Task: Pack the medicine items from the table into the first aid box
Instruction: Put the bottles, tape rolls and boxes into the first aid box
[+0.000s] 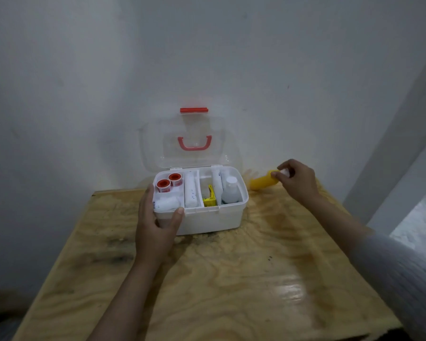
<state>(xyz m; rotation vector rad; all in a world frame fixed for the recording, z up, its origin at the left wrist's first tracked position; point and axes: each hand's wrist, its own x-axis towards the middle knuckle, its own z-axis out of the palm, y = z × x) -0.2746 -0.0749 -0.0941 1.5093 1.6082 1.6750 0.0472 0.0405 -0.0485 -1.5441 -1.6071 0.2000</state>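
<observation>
A white first aid box point(214, 219) stands open at the back of the wooden table, its clear lid point(182, 141) with a red handle leaning against the wall. Inside lie two red-capped tape rolls point(169, 183), white bandage rolls point(190, 193), a yellow packet point(210, 200) and a white bottle point(230, 190). My left hand point(155, 225) grips the box's front left corner. To the right of the box, my right hand point(298, 179) is closed on the white cap end of a yellow bottle point(262, 183), which lies tilted just above the table.
The wooden table point(231, 279) stands against a white wall; its front and right edges are in view. A white door frame point(391, 156) rises to the right of the table.
</observation>
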